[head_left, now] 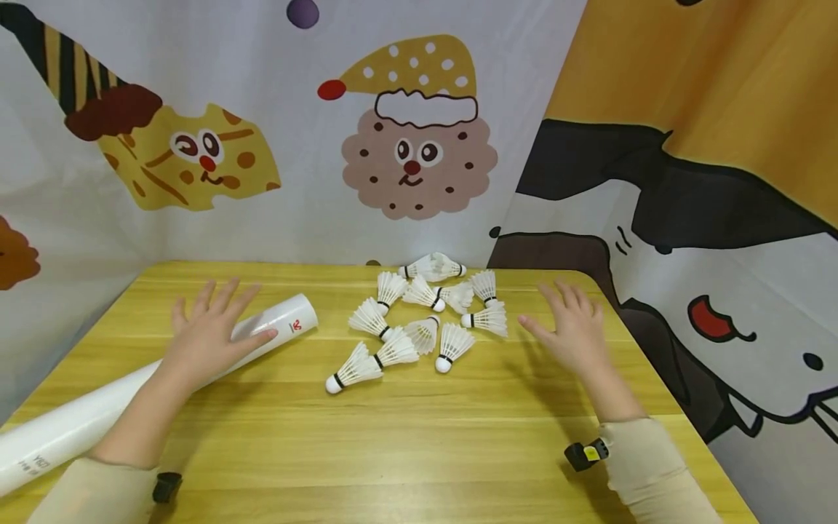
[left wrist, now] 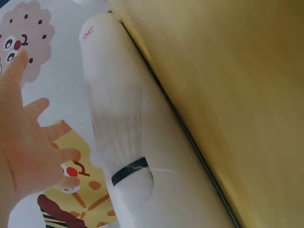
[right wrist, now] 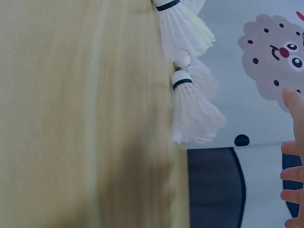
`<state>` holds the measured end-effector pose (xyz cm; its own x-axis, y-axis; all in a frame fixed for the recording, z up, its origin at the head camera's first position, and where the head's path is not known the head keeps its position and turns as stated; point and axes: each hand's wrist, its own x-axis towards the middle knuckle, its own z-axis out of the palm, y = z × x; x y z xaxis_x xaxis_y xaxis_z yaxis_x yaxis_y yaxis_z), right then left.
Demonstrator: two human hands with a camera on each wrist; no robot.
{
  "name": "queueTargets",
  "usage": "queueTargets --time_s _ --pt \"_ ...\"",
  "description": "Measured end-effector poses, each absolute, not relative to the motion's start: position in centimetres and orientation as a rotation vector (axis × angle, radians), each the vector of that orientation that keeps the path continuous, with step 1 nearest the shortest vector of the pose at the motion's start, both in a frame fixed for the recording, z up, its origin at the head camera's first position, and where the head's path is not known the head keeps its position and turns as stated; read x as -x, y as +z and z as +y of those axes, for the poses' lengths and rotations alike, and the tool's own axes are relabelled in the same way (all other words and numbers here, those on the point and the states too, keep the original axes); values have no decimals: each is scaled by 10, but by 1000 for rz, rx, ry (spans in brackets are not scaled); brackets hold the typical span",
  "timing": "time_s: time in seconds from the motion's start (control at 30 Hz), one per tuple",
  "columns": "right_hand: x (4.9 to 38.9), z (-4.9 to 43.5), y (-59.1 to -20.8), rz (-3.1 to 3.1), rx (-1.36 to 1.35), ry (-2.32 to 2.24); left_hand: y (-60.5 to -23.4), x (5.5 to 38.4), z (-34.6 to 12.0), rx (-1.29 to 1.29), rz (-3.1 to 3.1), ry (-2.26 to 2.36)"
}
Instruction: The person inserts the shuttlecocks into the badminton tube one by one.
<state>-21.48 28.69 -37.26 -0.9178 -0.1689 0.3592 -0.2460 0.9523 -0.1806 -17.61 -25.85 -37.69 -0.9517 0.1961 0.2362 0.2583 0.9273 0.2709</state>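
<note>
A long white shuttlecock tube (head_left: 278, 320) lies slantwise on the left of the table; a shuttlecock picture (left wrist: 128, 166) is printed on its side. Over it hovers my left hand (head_left: 208, 336), fingers spread, with a gap from the tube in the left wrist view. Several white shuttlecocks (head_left: 455, 346) with dark bands lie loosely grouped mid-table, some touching. To their right my right hand (head_left: 576, 331) is held above the wood with spread fingers and nothing in it. In the right wrist view, a shuttlecock (right wrist: 194, 107) appears left of the fingers (right wrist: 292, 173).
The wooden table (head_left: 393, 451) carries the tube and the shuttlecocks. Behind it hangs a cartoon-printed cloth (head_left: 301, 233), close to the far edge. A small dark device (head_left: 585, 455) sits on the right wrist, another (head_left: 166, 487) on the left.
</note>
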Motion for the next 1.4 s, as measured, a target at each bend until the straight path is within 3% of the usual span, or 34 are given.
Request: queueTargets --time_s 0.53,1.4 --pt "227 280 -413 -2688 -301 627 -398 195 -255 383 -2885 -483" --pt "239 260 -447 -2608 -268 768 -422 192 -255 499 -2844 -252"
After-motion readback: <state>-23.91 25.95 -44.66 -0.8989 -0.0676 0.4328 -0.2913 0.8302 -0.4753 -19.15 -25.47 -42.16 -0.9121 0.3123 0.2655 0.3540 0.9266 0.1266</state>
